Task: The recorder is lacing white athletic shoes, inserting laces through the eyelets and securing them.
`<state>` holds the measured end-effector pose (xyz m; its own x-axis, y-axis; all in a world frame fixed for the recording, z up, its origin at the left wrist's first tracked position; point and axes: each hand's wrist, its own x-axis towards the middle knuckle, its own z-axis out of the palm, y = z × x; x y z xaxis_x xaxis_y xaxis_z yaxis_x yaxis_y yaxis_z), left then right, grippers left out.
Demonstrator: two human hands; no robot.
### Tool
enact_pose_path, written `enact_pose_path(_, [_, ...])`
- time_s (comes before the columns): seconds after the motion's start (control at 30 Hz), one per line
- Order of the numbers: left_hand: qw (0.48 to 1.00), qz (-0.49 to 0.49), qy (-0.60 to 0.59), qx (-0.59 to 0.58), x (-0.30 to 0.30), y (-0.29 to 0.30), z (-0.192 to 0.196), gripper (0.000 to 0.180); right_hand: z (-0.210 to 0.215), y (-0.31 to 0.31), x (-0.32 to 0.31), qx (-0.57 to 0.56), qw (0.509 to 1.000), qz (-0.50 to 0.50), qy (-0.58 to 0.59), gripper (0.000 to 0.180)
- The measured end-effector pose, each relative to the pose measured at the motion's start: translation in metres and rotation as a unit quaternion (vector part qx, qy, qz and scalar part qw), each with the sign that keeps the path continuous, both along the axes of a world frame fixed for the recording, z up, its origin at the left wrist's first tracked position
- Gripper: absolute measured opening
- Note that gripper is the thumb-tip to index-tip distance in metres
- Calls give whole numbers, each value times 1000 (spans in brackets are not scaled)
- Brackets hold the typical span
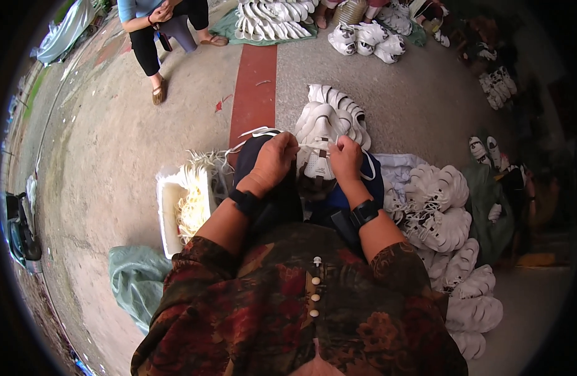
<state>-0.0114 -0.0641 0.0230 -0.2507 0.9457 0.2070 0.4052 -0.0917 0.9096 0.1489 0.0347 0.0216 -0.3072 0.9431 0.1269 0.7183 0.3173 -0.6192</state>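
A white shoe upper (318, 164) lies between my knees, its toe end away from me and a brown patch at its opening. Across it runs a white shoelace (311, 146). My left hand (275, 161) is closed in a pinch on the lace at the upper's left edge. On the other side, my right hand (346, 160) pinches the lace too, fingers bent close to the upper; its fingertips are partly hidden. A loose loop of lace hangs beside my right wrist. Just beyond stands a curved row of nested white uppers (348, 106).
At my left is a white foam box (168, 216) with cream laces (191, 203), near a green sack (135, 279). Piled white uppers (442, 213) line my right side. A seated person (157, 19) is at far left; more uppers (273, 22) lie at the back.
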Motion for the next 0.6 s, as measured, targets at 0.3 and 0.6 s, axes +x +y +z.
enact_pose_path(0.3, [893,-86,-423,-126,15,14,8,11,-7,-5,26,190,980,-7,64,15])
enact_pose_path(0.6, [823,325,-467,-1,-192,-170,-52,16,-29,16,282,139,933,-331,-6,18])
